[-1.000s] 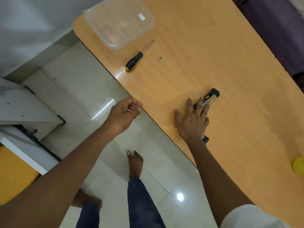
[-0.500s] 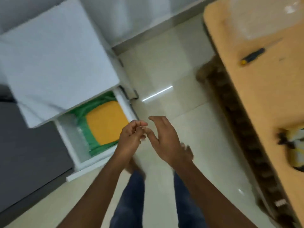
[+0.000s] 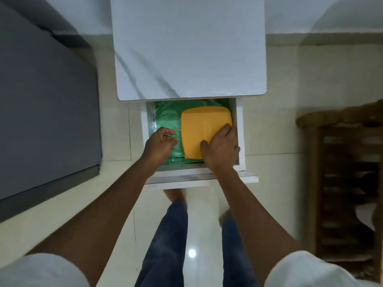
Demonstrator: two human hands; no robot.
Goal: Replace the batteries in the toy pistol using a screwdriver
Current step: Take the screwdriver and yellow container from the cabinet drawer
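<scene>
- Batteries and the toy pistol are out of the head view; you cannot tell where they lie.
- Yellow lid [image 3: 204, 134] looks light, stiff and smooth, so take it by its edges.
- Your right hand [image 3: 220, 147] lies on it, fingers bent over its right edge.
- Your left hand [image 3: 159, 145] is loosely curled; whether it holds anything you cannot tell.
- Drawer [image 3: 240, 131] walls and green plastic [image 3: 166, 117] crowd the lid.

your single head camera looks steeply down, close over an open white drawer [image 3: 240, 129] and the floor [image 3: 269, 172].
</scene>
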